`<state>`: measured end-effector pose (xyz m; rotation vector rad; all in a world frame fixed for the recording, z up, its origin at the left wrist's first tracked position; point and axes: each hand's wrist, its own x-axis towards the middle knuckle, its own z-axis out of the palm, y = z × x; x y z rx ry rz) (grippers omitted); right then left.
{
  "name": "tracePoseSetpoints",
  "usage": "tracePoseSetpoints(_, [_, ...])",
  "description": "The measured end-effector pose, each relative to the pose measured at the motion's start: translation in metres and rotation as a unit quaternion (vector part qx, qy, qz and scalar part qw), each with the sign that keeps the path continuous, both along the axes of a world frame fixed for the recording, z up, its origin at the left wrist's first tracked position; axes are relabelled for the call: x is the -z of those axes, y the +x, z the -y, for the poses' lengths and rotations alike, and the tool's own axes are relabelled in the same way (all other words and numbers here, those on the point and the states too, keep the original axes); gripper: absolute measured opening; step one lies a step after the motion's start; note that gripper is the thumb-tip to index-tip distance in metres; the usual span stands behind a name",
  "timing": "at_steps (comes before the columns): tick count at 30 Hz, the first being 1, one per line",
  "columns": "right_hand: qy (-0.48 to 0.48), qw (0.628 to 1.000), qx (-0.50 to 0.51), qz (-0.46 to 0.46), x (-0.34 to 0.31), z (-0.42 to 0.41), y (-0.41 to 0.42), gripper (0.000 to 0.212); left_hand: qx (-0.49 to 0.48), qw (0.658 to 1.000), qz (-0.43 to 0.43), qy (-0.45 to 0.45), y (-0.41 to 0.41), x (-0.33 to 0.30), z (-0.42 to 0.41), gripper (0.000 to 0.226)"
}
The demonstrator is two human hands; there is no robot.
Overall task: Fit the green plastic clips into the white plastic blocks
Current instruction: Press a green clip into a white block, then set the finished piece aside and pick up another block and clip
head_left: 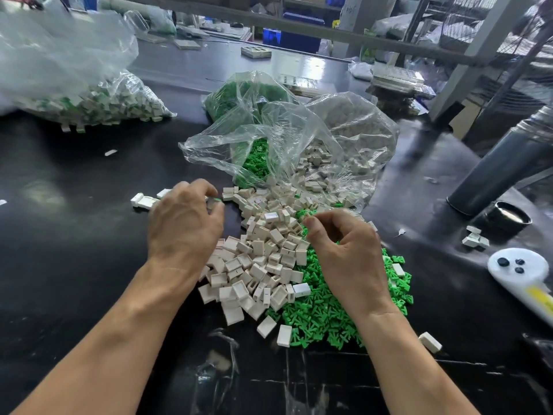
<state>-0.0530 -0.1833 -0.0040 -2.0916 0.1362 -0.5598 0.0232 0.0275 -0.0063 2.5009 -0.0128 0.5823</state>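
Left hand [184, 223] pinches a green clip [216, 200]; right hand [344, 253] over white blocks [263, 265]

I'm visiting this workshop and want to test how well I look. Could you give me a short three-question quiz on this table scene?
1. True or false: the loose green clips lie mostly under the person's right hand.
2. Which bag at the far left holds blocks already mixed with green? A) the big clear bag B) the dark cylinder C) the white tool
3. Fill in: the left hand has its fingers curled beside the pile of white ____.

Key: 1 true; 2 A; 3 blocks.
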Motion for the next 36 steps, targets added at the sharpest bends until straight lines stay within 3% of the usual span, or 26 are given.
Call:
tracePoseSetpoints(7, [-0.021, 0.999, 0.032, -0.03, -0.001, 0.005, 0.0, 0.014, -0.084, 0.995, -0.029, 0.045, 0.017, 0.006, -0.022, 0.023])
tracePoseSetpoints(16, [-0.078, 0.991, 0.07, -0.084, -0.005, 0.025, 0.002, 0.019, -0.097, 0.992, -0.043, 0.063, 0.019, 0.007, -0.024, 0.028])
tracePoseSetpoints(23, [-0.124, 0.977, 0.132, -0.114, -0.008, 0.044, 0.005, 0.019, 0.072, 0.997, -0.018, -0.032, 0.006, 0.005, -0.002, 0.013])
tracePoseSetpoints(26, [-0.148, 0.968, 0.136, -0.148, -0.008, 0.047, 0.005, 0.022, 0.138, 0.989, -0.033, -0.042, -0.001, 0.009, 0.01, 0.02])
tracePoseSetpoints(32, [-0.162, 0.962, 0.116, -0.189, -0.005, 0.045, 0.006, 0.035, 0.189, 0.973, -0.129, -0.013, 0.001, 0.009, 0.021, 0.051])
tracePoseSetpoints(36, [-0.166, 0.966, 0.097, -0.173, -0.005, 0.039, 0.007, 0.032, 0.191, 0.972, -0.121, -0.057, 0.001, 0.012, 0.019, 0.038])
